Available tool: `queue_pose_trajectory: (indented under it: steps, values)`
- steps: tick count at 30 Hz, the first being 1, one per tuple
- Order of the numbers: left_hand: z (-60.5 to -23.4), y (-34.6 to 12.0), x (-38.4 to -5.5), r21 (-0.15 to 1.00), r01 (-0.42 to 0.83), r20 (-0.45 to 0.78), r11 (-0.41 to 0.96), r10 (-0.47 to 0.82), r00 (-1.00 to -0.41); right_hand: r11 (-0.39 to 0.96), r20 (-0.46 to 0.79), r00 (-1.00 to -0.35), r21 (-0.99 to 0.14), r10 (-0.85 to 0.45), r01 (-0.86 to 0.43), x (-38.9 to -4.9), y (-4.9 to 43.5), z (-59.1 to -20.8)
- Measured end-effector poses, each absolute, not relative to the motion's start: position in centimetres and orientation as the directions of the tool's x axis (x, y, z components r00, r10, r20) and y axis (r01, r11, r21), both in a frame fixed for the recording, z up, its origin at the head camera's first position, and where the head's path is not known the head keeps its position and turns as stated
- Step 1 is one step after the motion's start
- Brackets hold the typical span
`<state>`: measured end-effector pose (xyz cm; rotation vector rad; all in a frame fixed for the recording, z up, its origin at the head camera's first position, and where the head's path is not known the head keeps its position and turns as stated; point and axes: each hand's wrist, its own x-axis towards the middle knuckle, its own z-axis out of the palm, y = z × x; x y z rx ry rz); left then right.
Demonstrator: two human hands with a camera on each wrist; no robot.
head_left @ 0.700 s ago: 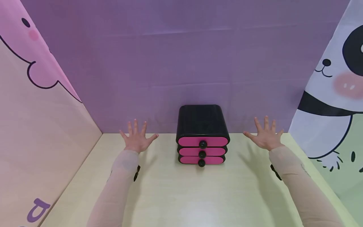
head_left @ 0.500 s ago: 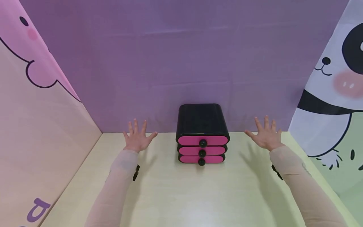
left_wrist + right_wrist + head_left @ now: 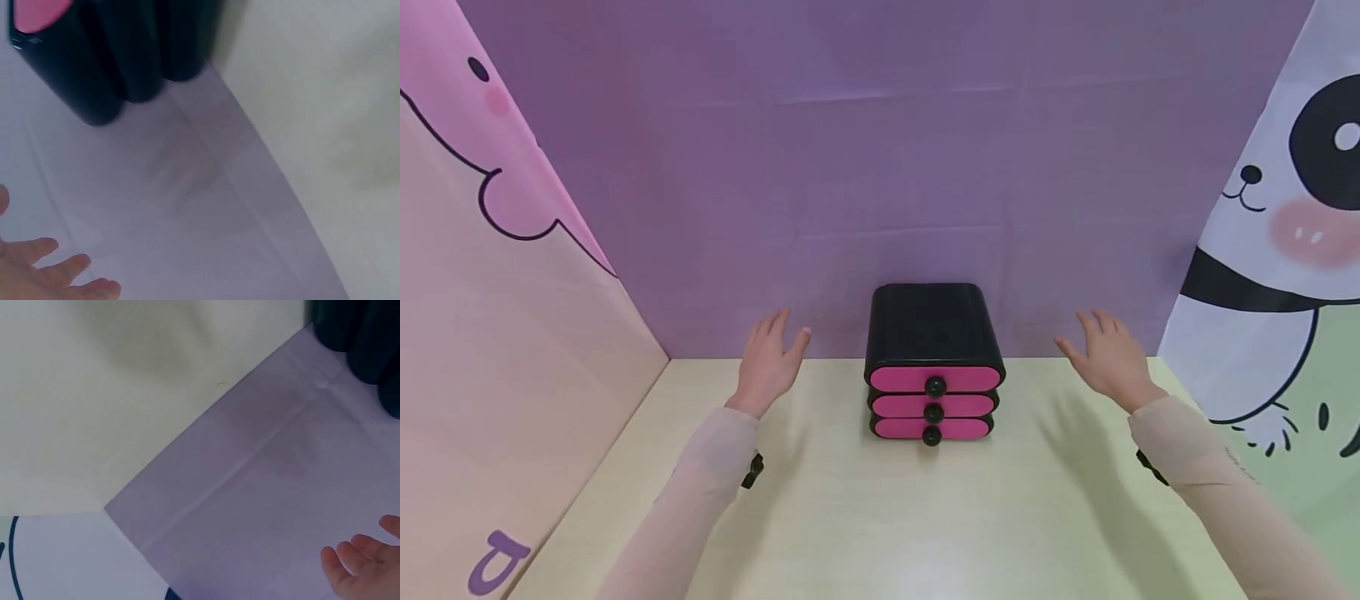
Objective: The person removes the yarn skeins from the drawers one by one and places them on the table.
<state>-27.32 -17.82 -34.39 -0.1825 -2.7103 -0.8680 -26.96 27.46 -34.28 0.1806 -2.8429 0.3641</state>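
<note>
A small black drawer box (image 3: 932,325) with three pink drawer fronts and round black knobs stands at the back middle of the table; all its drawers look closed. To its left, my left hand (image 3: 767,362) hovers above the table, fingers extended and holding nothing. My right hand (image 3: 1107,358) is raised likewise on the other side, its fingers slightly bent and apart from everything. In the left wrist view the box's dark side (image 3: 69,69) shows beyond the left fingers (image 3: 62,272). The right wrist view has the box's edge (image 3: 369,344) at top right and the right fingers (image 3: 353,559) below.
A purple backdrop (image 3: 895,183) rises directly behind the box. Printed side walls flank the pale table (image 3: 910,517): a pink figure (image 3: 523,200) on the left, a panda (image 3: 1262,250) on the right.
Both hands have turned with palms more inward, and their spread fingers have drawn closer together. The head view has shifted slightly. The drawer box has stayed put.
</note>
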Motion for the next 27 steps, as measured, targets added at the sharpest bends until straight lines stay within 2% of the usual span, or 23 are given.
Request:
queue_pose_trajectory:
  steps: [8, 11, 14, 20, 27]
  values:
    - [-33.1, -16.6, -25.0, 0.676, 0.346, 0.463, 0.650, -0.010, -0.886, 0.912, 0.366, -0.923, -0.329, -0.114, -0.244, -25.7, 25.8, -33.2]
    - [-33.1, -16.6, -24.3, 0.712, 0.372, 0.478, 0.595, -0.022, -0.878, 0.888, 0.377, -0.918, -0.371, -0.123, -0.271, -25.1, 25.2, -33.2]
    - [-33.3, -16.6, -23.7, 0.762, 0.364, 0.447, 0.536, -0.028, -0.894, 0.861, 0.355, -0.929, -0.435, -0.105, -0.263, -24.3, 24.7, -33.3]
    - [-33.9, -16.5, -22.3, 0.864, 0.278, 0.308, 0.420, -0.005, -0.951, 0.805, 0.352, -0.934, -0.534, -0.067, -0.259, -23.0, 23.6, -34.3]
    - [-35.2, -16.0, -21.1, 0.909, 0.226, 0.233, 0.350, 0.023, -0.972, 0.744, 0.362, -0.930, -0.603, -0.065, -0.287, -21.9, 22.3, -36.2]
